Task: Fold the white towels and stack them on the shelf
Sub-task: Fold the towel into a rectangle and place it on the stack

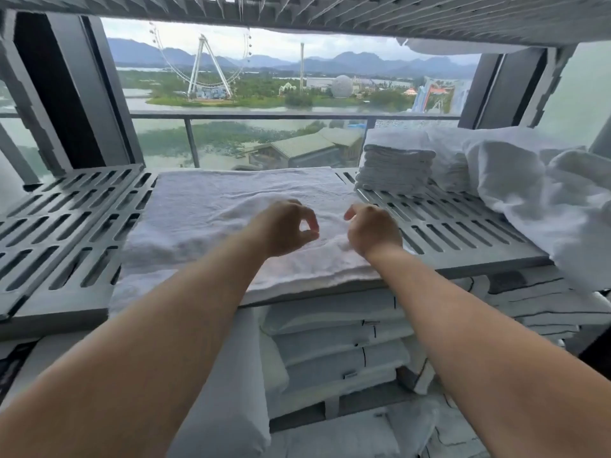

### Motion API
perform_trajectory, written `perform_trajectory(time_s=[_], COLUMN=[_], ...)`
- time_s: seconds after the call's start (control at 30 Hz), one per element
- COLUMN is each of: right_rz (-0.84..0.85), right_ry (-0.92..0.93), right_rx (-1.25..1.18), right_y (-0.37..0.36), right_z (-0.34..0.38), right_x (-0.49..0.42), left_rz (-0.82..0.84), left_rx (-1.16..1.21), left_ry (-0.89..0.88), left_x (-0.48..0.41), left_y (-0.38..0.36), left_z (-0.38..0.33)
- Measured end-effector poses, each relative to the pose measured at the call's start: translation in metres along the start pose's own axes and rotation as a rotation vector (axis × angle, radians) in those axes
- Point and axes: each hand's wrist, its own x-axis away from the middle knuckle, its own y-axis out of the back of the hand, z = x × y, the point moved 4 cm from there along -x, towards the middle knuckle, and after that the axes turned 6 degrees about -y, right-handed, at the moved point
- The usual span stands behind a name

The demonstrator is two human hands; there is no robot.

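Note:
A white towel (pixel 211 209) lies spread flat on the grey slatted shelf (pixel 76 226), with its near edge hanging over the shelf front. Both my hands are over the towel's near middle, close together. My left hand (pixel 284 228) has thumb and forefinger closed in a ring, pinching the towel surface. My right hand (pixel 373 228) is knuckles-up with its fingers curled down into the cloth; its fingertips are partly hidden. A stack of folded white towels (pixel 395 166) stands on the same shelf at the back right.
A heap of loose white linen (pixel 529 193) fills the right end of the shelf. Another shelf (pixel 330 14) hangs close overhead. Folded white linen (pixel 334 345) is stacked on the level below. Behind the shelf are a window and a balcony railing (pixel 264 116).

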Motion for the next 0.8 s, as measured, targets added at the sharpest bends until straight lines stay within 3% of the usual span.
perform_trajectory(time_s=[0.23,0.47,0.8], right_rz=[-0.066,0.111,0.187], right_ry=[0.016,-0.023,0.009], right_rx=[-0.052,-0.049,-0.179], right_y=[0.025,0.030,0.025], right_z=[-0.060,-0.113,-0.122], right_x=[-0.003,-0.015,-0.018], left_rz=[0.033,0.101,-0.046], left_rx=[0.083,-0.042,-0.072], left_ry=[-0.074,-0.005,0.066], left_x=[-0.035,-0.047,-0.036], left_y=[-0.032,-0.056,-0.056], left_z=[-0.065,-0.114,-0.134])
